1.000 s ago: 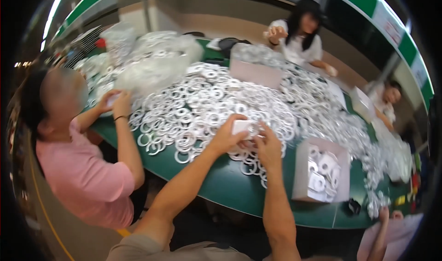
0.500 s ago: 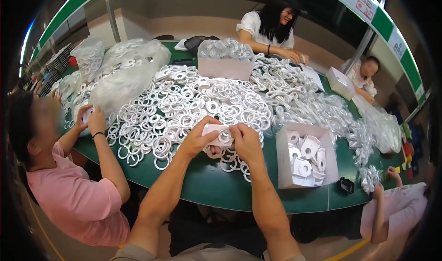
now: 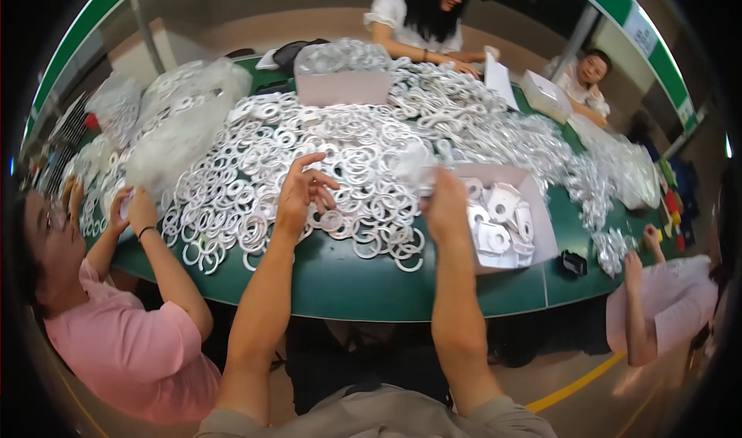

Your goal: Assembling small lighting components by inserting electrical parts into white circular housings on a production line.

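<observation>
My left hand point(image 3: 304, 195) hangs over the near part of a heap of white plastic rings point(image 3: 352, 144), its fingers apart and nothing in them. Farther right, my right hand point(image 3: 450, 206) is closed on a white plastic piece point(image 3: 413, 171), which is smeared by motion. This hand is beside the left wall of an open cardboard box point(image 3: 541, 206). Inside the box lie several flat white plastic holders point(image 3: 504, 201), each with a round hole.
Behind the rings stands a box of clear bags point(image 3: 344, 90). Coiled white cables point(image 3: 464, 121) and bagged pieces point(image 3: 541, 160) spread to the right. A black object point(image 3: 573, 263) lies near the table edge point(image 3: 495, 307). People work at the left, right and far sides.
My hands have separated; the left has let go of the white piece and opened. The right has carried it rightward toward the box. The whole view has shifted slightly.
</observation>
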Available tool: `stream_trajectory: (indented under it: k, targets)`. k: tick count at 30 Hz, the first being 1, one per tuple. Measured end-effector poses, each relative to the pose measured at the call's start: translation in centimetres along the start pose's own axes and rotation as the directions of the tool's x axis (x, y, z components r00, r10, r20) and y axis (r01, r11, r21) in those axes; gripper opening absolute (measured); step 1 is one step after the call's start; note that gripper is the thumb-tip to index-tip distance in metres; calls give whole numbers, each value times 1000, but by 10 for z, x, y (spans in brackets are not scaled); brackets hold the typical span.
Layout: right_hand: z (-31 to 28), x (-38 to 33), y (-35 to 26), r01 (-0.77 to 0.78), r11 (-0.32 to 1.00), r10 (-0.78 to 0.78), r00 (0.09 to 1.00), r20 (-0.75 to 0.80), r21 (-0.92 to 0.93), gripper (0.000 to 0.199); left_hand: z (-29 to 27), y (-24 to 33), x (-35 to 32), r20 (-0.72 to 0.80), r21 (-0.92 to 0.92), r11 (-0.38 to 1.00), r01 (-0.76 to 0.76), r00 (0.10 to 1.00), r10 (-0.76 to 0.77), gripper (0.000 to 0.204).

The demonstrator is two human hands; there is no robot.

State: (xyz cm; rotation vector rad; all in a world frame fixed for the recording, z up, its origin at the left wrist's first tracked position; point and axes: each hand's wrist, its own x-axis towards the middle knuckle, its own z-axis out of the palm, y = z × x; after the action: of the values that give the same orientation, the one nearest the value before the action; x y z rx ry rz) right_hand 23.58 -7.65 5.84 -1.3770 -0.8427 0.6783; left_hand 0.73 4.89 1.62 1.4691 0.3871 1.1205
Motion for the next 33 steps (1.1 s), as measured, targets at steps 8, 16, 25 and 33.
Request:
stream_trajectory:
  k: [8,16,25,33]
  targets:
    - [3,-7,-25,66,551,251,938,-241,832,40,-9,12,2,-339,-59,994,-91,939,65,50]
    - [100,56,-6,94,980,-59,979,195,-173,26,-17,11,4,-554,46,985,-169,816,166,46]
    - [169,87,32,406,348,-111,913,393,-845,37,-27,10,0,-587,153,972,-177,775,234,41]
    - [123,53,4,388,852,-326,919,223,-352,48,-48,21,82,-653,212,969,122,756,48,22]
